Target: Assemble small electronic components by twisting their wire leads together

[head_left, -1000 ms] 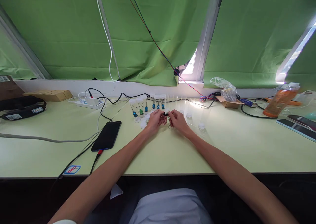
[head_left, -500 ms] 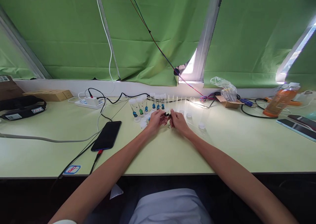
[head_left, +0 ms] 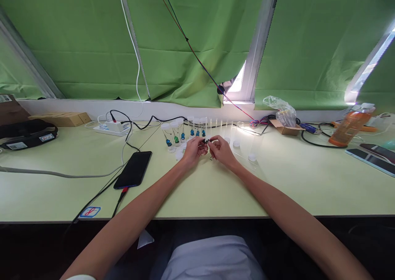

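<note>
Close together above the table, my left hand (head_left: 194,149) and my right hand (head_left: 221,150) both pinch a small black piece (head_left: 205,141) between their fingertips. Its exact kind is too small to make out. Just behind and left of my left hand stand several clear tubes (head_left: 174,134) with white caps, holding blue and green pieces on thin stems. More clear tubes (head_left: 227,128) without coloured contents stand behind my right hand. To its right, a clear tube with a white end cap (head_left: 252,157) is on the tabletop. A tiny metallic bit (head_left: 211,158) lies below my fingers.
A black phone (head_left: 133,169) with a cable plugged in lies left of my arms. Behind it is a white power strip (head_left: 112,127). On the right are an orange bottle (head_left: 352,124), a phone (head_left: 372,161) and a small cardboard box (head_left: 286,128) with plastic wrap.
My right hand has shifted slightly left, closer to my left hand. The black piece has moved a little left and up with the fingers.
</note>
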A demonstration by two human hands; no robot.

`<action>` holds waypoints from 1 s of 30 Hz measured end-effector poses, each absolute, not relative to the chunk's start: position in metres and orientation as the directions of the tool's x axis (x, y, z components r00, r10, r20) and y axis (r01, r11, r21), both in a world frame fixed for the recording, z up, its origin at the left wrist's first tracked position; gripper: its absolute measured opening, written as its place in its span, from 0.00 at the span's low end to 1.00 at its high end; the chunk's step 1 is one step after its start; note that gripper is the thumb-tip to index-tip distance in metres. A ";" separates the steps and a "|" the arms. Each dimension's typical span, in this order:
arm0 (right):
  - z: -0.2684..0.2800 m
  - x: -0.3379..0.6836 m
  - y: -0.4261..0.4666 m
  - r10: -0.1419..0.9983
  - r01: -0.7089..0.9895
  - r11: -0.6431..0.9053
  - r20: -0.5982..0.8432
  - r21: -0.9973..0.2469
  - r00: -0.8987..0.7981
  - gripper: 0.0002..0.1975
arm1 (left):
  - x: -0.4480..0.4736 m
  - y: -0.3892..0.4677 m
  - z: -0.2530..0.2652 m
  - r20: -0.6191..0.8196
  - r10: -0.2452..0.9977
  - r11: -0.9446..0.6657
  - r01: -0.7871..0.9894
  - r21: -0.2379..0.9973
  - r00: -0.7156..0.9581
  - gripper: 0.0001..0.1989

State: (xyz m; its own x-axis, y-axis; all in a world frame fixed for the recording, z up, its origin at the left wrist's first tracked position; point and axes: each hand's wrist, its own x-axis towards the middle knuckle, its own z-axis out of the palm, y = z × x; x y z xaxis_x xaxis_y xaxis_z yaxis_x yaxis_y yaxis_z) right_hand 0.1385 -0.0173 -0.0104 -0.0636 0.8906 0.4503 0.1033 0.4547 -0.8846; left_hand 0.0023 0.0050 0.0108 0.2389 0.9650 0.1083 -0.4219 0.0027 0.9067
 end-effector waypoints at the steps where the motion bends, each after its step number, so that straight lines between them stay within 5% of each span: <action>1: -0.011 0.139 -0.017 0.889 0.105 0.457 0.452 -0.883 -0.066 0.18 | 0.002 0.005 0.010 0.111 0.964 0.001 -0.423 0.906 0.240 0.08; 17: -0.006 0.138 -0.021 0.923 0.206 0.382 0.384 -0.901 -0.033 0.24 | 0.002 0.005 0.009 0.097 0.964 0.010 -0.401 0.916 0.247 0.08; 30: -0.013 0.139 -0.015 0.893 0.132 0.450 0.444 -0.883 -0.077 0.16 | 0.003 0.007 0.009 0.083 0.973 0.017 -0.425 0.905 0.215 0.07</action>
